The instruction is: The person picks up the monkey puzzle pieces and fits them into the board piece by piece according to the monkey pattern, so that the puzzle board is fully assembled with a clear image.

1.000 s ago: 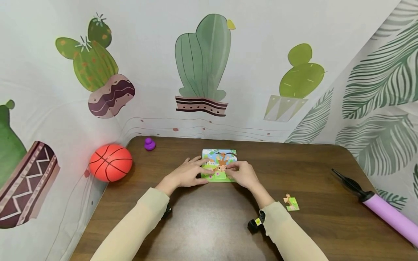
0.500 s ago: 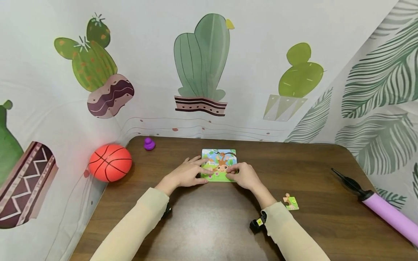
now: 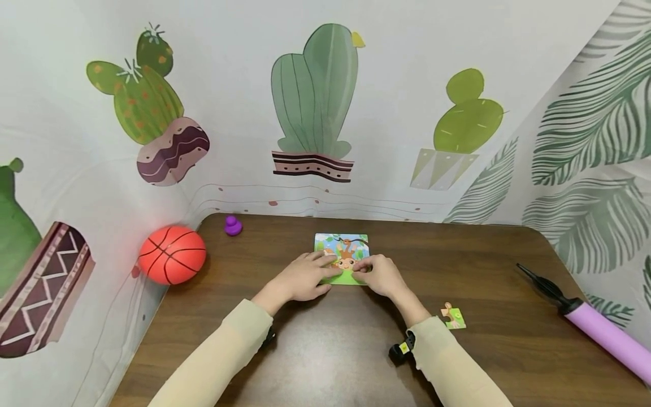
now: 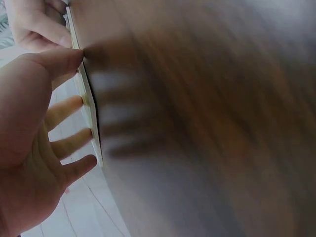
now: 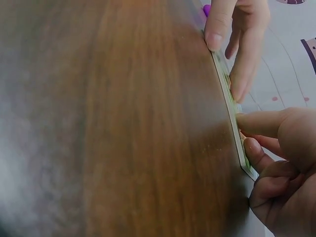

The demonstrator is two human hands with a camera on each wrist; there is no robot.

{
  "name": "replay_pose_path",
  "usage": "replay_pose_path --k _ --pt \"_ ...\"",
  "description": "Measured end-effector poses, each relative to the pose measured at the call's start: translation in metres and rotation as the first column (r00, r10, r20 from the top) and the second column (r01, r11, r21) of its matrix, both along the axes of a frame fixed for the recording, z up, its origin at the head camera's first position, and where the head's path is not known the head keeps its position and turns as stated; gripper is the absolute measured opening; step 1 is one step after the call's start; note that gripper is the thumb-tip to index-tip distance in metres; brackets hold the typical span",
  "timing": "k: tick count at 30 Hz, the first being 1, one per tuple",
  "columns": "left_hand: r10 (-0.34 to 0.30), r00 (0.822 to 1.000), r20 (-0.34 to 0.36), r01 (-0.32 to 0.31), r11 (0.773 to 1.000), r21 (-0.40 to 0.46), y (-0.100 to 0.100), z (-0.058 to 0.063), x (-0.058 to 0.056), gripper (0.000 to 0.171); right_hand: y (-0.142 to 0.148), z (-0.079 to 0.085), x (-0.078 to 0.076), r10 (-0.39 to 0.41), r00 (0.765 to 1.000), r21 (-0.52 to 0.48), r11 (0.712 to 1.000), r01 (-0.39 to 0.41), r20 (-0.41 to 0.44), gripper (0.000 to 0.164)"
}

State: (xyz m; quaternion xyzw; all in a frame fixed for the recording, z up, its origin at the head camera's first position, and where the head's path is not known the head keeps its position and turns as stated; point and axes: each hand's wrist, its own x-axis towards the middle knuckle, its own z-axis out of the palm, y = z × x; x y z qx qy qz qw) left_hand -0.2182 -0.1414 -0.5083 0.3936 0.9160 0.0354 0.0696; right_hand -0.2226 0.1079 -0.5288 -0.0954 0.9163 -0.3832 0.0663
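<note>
A monkey jigsaw puzzle (image 3: 355, 244) in a thin flat board lies at the middle of the table. My left hand (image 3: 304, 277) rests on its left side with fingers spread; in the left wrist view the thumb (image 4: 69, 59) is at the board's near edge. At the lower right of the picture, my right hand (image 3: 380, 275) pinches a puzzle piece between thumb and fingertips, pressed against the board. The fingers mostly hide that piece. A separate puzzle piece (image 3: 456, 318), green with a bit of brown, lies on the table to the right.
A red ball with basketball lines (image 3: 173, 255) stands at the table's left edge. Near the back left corner sits a purple rubber duck (image 3: 233, 226). At the right lies a hand pump (image 3: 605, 333) with a lilac barrel and black nozzle. A printed cloth hangs behind the table (image 3: 325, 350).
My left hand has slid right and slightly nearer, further over the puzzle. Under my right hand, the lower right of the picture first looked uneven and now lies closer together.
</note>
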Motion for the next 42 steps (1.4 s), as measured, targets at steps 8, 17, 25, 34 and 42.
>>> replay_pose_path --k 8,17,25,34,42 --pt "0.024 1.000 0.003 -0.024 1.000 -0.010 0.007 0.002 0.003 0.050 0.009 0.006 0.005 0.020 0.999 -0.043 0.999 -0.022 -0.026 0.015" --pt "0.042 0.999 0.023 -0.041 0.999 -0.008 0.010 0.000 0.000 0.049 0.061 0.021 0.024 0.003 0.986 -0.035 0.999 -0.009 -0.167 0.021" --pt "0.046 0.999 0.018 -0.046 0.999 -0.012 0.011 -0.001 0.001 0.050 0.123 0.032 0.051 0.006 0.988 0.056 0.998 0.002 -0.152 0.044" --pt "0.057 0.997 0.051 -0.058 0.998 0.015 0.011 -0.004 0.002 0.050 0.187 0.027 0.087 0.009 0.998 0.158 0.987 0.002 -0.064 0.056" --pt "0.062 0.996 0.057 -0.062 0.998 0.005 0.010 -0.005 -0.001 0.053 0.208 0.015 0.103 0.057 0.998 0.196 0.979 -0.051 -0.027 0.057"
